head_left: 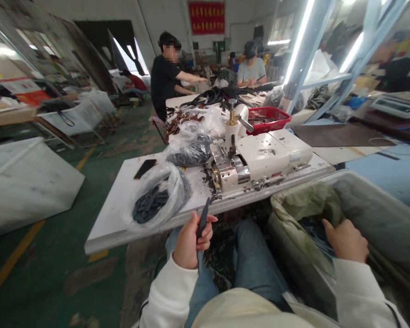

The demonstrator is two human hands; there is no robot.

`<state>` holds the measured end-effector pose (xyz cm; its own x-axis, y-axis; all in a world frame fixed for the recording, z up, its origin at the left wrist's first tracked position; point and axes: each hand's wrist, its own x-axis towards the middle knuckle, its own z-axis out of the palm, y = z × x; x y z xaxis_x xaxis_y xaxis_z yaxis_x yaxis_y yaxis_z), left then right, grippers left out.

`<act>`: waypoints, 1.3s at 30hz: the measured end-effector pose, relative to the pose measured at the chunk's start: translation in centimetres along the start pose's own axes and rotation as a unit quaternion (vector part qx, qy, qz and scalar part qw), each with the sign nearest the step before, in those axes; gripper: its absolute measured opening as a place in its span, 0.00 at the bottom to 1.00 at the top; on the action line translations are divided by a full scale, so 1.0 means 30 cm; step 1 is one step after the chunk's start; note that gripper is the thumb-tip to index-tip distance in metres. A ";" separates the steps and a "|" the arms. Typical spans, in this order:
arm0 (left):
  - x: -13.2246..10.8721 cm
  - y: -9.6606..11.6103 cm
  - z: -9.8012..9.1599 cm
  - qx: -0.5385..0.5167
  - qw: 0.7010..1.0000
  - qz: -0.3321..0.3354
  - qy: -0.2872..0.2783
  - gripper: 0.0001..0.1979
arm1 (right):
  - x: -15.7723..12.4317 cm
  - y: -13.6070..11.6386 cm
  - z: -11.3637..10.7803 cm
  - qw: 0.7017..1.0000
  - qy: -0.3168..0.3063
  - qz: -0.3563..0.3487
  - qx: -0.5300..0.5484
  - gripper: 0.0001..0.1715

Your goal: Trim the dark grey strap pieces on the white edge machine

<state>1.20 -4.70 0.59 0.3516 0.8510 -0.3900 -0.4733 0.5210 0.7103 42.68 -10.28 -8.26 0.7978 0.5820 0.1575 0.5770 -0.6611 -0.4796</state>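
Off the near edge of the white table point(104, 232), the left hand point(188, 241) closes around a dark strip point(202, 219), its long axis pointing up toward the cream bench machine point(259, 157) — the right hand point(345, 240), fingers part-curled, dips into a grey tub point(365, 184), any grip hidden.

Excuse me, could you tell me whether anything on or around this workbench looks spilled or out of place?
Yes: dark scraps lie loose on the white workbench beside the cream machine, outside any bag, and more scraps litter the floor below.
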 end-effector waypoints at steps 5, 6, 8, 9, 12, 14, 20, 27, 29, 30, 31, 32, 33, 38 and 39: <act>0.023 -0.053 0.075 0.004 0.994 -0.073 -0.080 0.35 | -0.239 -0.290 -0.020 0.852 -0.336 -0.080 0.393 0.25; 0.023 -0.064 0.088 0.007 0.992 -0.086 -0.092 0.36 | -0.308 -0.386 -0.011 0.773 -0.418 -0.091 0.468 0.25; 0.014 -0.080 0.100 0.013 0.989 -0.105 -0.099 0.35 | -0.435 -0.557 0.011 0.648 -0.531 -0.087 0.539 0.25; 0.005 -0.083 0.097 0.014 0.989 -0.108 -0.095 0.33 | -0.483 -0.622 0.021 0.618 -0.550 -0.079 0.557 0.23; -0.036 -0.072 0.058 0.012 0.992 -0.104 -0.066 0.28 | -0.544 -0.732 0.035 0.577 -0.546 -0.015 0.607 0.20; -0.066 -0.056 0.021 0.010 0.995 -0.093 -0.047 0.26 | -0.526 -0.754 0.037 0.553 -0.538 0.032 0.635 0.18; -0.081 -0.058 -0.009 0.063 0.998 -0.012 0.004 0.20 | -0.464 -0.751 0.040 0.539 -0.548 0.050 0.637 0.16; -0.028 -0.090 0.033 0.067 0.997 -0.002 0.040 0.18 | -0.483 -0.717 0.051 0.465 -0.607 -0.011 0.644 0.18; -0.018 -0.092 0.033 0.013 0.998 -0.059 0.006 0.18 | -0.490 -0.720 0.057 0.435 -0.611 -0.037 0.660 0.15; -0.013 -0.095 0.032 -0.008 0.996 -0.087 -0.009 0.19 | -0.490 -0.728 0.063 0.433 -0.609 -0.042 0.663 0.14; -0.008 -0.099 0.031 -0.023 0.994 -0.108 -0.018 0.19 | -0.484 -0.742 0.073 0.440 -0.603 -0.037 0.664 0.14; -0.003 -0.103 0.028 -0.029 0.992 -0.121 -0.020 0.19 | -0.470 -0.759 0.087 0.457 -0.594 -0.025 0.662 0.16; 0.002 -0.107 0.023 -0.030 0.992 -0.124 -0.016 0.19 | -0.448 -0.781 0.104 0.489 -0.575 -0.005 0.656 0.17; 0.005 -0.101 -0.019 -0.019 0.995 -0.101 0.018 0.19 | -0.244 -0.895 0.219 0.666 -0.428 0.078 0.606 0.17; 0.003 -0.096 -0.031 -0.023 0.994 -0.103 0.024 0.20 | -0.205 -0.912 0.239 0.677 -0.421 0.082 0.598 0.17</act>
<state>1.86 -6.06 -2.04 0.4070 0.7279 -0.5519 -0.4323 0.6857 0.5856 20.73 7.61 -2.31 0.1601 0.9437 -0.2895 -0.4639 -0.1869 -0.8660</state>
